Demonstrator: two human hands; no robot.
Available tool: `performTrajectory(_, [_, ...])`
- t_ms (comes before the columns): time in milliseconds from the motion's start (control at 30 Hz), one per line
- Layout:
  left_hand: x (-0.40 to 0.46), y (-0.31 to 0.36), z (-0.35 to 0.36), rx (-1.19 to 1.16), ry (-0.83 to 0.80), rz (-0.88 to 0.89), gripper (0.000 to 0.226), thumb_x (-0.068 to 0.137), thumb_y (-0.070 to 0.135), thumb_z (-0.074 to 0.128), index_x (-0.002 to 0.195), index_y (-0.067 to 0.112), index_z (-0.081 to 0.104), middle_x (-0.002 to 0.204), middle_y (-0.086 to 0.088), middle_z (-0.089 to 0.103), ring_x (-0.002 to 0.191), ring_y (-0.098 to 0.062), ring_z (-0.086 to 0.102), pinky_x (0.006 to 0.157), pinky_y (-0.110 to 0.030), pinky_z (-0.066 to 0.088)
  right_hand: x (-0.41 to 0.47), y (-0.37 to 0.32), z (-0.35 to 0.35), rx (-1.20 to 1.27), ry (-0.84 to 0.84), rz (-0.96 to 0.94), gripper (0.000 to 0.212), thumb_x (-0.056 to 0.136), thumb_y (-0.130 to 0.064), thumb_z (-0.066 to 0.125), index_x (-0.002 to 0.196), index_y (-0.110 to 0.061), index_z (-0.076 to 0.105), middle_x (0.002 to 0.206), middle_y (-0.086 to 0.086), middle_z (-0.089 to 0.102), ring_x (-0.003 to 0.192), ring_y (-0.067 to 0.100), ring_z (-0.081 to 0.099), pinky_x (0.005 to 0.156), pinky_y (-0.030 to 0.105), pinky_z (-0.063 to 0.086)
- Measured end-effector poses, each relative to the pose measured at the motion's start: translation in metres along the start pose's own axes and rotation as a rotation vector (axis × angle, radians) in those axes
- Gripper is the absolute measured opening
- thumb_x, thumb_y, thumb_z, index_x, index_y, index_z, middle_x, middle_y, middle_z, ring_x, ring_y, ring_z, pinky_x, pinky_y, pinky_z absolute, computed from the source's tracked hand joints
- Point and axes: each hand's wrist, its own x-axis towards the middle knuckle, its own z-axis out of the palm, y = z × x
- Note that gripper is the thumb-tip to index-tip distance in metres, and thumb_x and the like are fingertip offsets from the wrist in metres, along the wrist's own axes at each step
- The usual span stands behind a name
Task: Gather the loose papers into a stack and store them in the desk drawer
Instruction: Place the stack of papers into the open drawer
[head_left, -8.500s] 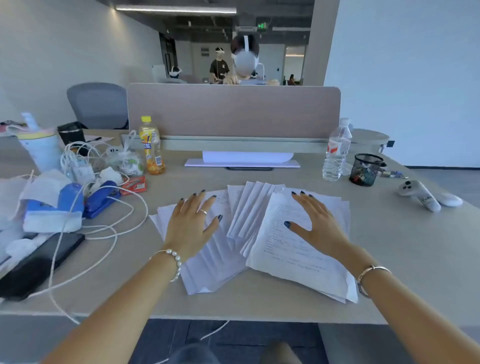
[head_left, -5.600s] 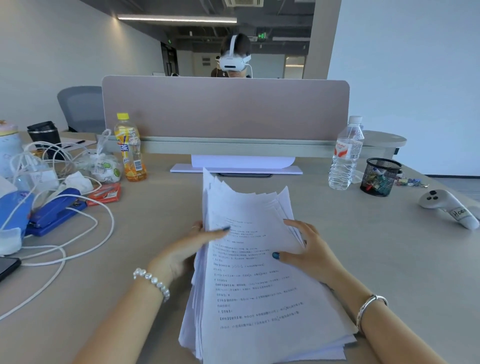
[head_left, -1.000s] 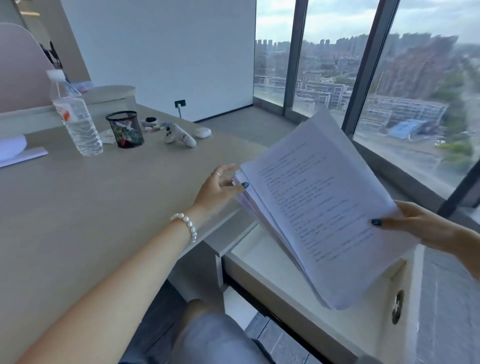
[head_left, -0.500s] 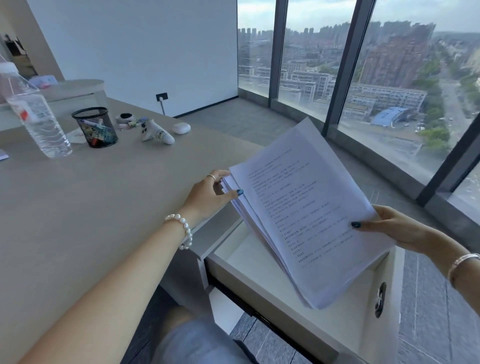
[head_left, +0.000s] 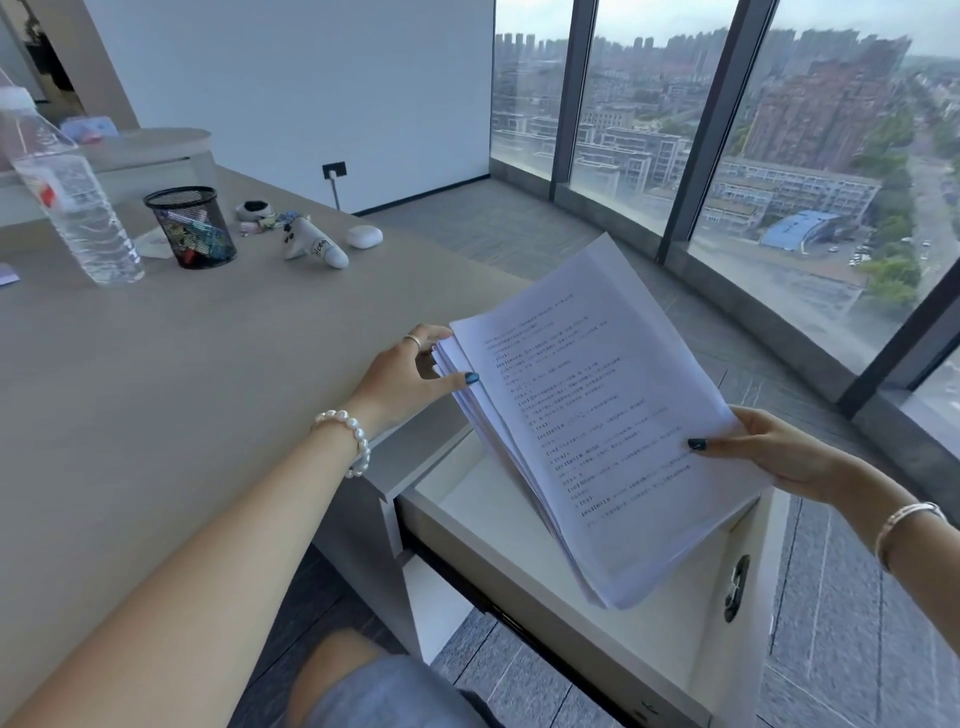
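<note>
A thick stack of printed white papers hangs tilted over the open desk drawer. Its lower corner dips down into the drawer, whose pale inside shows bare to the left of the sheets. My left hand pinches the stack's upper left edge, thumb on the top sheet. My right hand grips the right edge, thumb on top and fingers underneath. The drawer stands pulled out below the desk's right end, its front panel and round lock at the right.
The beige desk fills the left. At its far end stand a water bottle, a black mesh pen cup, a white controller and a small white case. Floor-to-ceiling windows run along the right. My knee shows below.
Since the earliest frames the spread sheets were gathered into one stack and carried to the open drawer. In the last second the stack has sunk slightly lower over the drawer.
</note>
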Motion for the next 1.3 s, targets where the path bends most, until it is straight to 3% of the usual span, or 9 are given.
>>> performTrajectory(100, [-0.001, 0.001, 0.001, 0.004, 0.005, -0.005, 0.064, 0.072, 0.042, 0.074, 0.128, 0.026, 0.048, 0.132, 0.001, 0.055, 0.124, -0.010, 0.048, 0.097, -0.022, 0.037, 0.001, -0.001, -0.004, 0.016, -0.012, 0.007, 0.050, 0.066, -0.015, 0.074, 0.114, -0.008, 0.063, 0.113, 0.019, 0.070, 0.090, 0.031, 0.071, 0.072, 0.037, 0.060])
performTrajectory(267, [-0.005, 0.004, 0.004, -0.003, 0.025, -0.029, 0.063, 0.071, 0.044, 0.074, 0.126, 0.026, 0.050, 0.126, 0.007, 0.060, 0.117, -0.007, 0.051, 0.092, -0.022, 0.036, 0.000, 0.006, -0.016, -0.022, -0.052, 0.020, 0.061, 0.058, -0.026, 0.086, 0.113, -0.011, 0.064, 0.106, 0.012, 0.074, 0.094, 0.033, 0.070, 0.069, 0.035, 0.060])
performTrajectory(433, [-0.005, 0.005, 0.006, 0.042, 0.059, -0.055, 0.061, 0.072, 0.047, 0.072, 0.126, 0.027, 0.049, 0.123, 0.008, 0.061, 0.114, -0.008, 0.051, 0.089, -0.022, 0.034, -0.006, 0.022, -0.034, -0.024, -0.060, 0.069, 0.051, 0.069, -0.015, 0.075, 0.117, -0.007, 0.061, 0.104, 0.012, 0.074, 0.092, 0.033, 0.071, 0.071, 0.037, 0.060])
performTrajectory(567, [-0.003, 0.007, 0.007, 0.054, 0.066, -0.068, 0.060, 0.072, 0.046, 0.072, 0.124, 0.026, 0.050, 0.121, 0.007, 0.063, 0.114, -0.008, 0.052, 0.090, -0.020, 0.033, -0.008, 0.037, -0.046, -0.066, -0.092, 0.121, 0.078, 0.043, -0.031, 0.090, 0.113, -0.008, 0.064, 0.104, 0.016, 0.074, 0.091, 0.035, 0.070, 0.066, 0.036, 0.060])
performTrajectory(700, [-0.001, 0.007, 0.009, 0.053, 0.088, -0.081, 0.058, 0.072, 0.045, 0.073, 0.122, 0.025, 0.053, 0.118, 0.008, 0.064, 0.114, -0.007, 0.054, 0.086, -0.015, 0.035, -0.004, 0.051, -0.054, -0.085, -0.121, 0.150, 0.086, 0.035, -0.036, 0.093, 0.111, -0.006, 0.064, 0.105, 0.017, 0.073, 0.092, 0.037, 0.070, 0.067, 0.037, 0.060])
performTrajectory(867, [0.000, 0.004, 0.011, 0.093, 0.092, -0.090, 0.059, 0.068, 0.050, 0.074, 0.119, 0.026, 0.054, 0.119, 0.007, 0.064, 0.117, -0.007, 0.053, 0.095, -0.023, 0.035, 0.012, 0.043, -0.047, -0.135, -0.194, 0.221, 0.043, 0.073, -0.007, 0.074, 0.114, -0.005, 0.063, 0.103, 0.014, 0.075, 0.091, 0.033, 0.071, 0.070, 0.036, 0.060])
performTrajectory(1067, [0.000, 0.006, 0.012, 0.093, 0.099, -0.090, 0.057, 0.069, 0.046, 0.075, 0.118, 0.024, 0.056, 0.120, 0.007, 0.064, 0.116, -0.006, 0.052, 0.097, -0.022, 0.036, 0.033, 0.030, -0.001, -0.272, -0.282, 0.234, 0.031, 0.077, -0.003, 0.070, 0.106, -0.013, 0.066, 0.101, 0.010, 0.075, 0.091, 0.030, 0.071, 0.074, 0.035, 0.059])
performTrajectory(1167, [0.001, 0.006, 0.011, 0.097, 0.102, -0.090, 0.055, 0.071, 0.044, 0.074, 0.118, 0.024, 0.056, 0.120, 0.007, 0.063, 0.117, -0.007, 0.052, 0.093, -0.022, 0.035, 0.040, 0.036, 0.018, -0.458, -0.285, 0.189, 0.043, 0.071, -0.013, 0.077, 0.111, -0.018, 0.063, 0.110, 0.008, 0.072, 0.097, 0.025, 0.070, 0.085, 0.036, 0.057])
performTrajectory(1300, [0.000, 0.005, 0.011, 0.107, 0.111, -0.086, 0.054, 0.071, 0.046, 0.074, 0.118, 0.025, 0.056, 0.120, 0.008, 0.064, 0.119, -0.008, 0.051, 0.091, -0.022, 0.033, 0.042, 0.050, 0.024, -0.686, -0.270, 0.161, 0.089, 0.063, -0.035, 0.083, 0.138, -0.029, 0.038, 0.134, -0.005, 0.050, 0.121, 0.018, 0.050, 0.103, 0.032, 0.040])
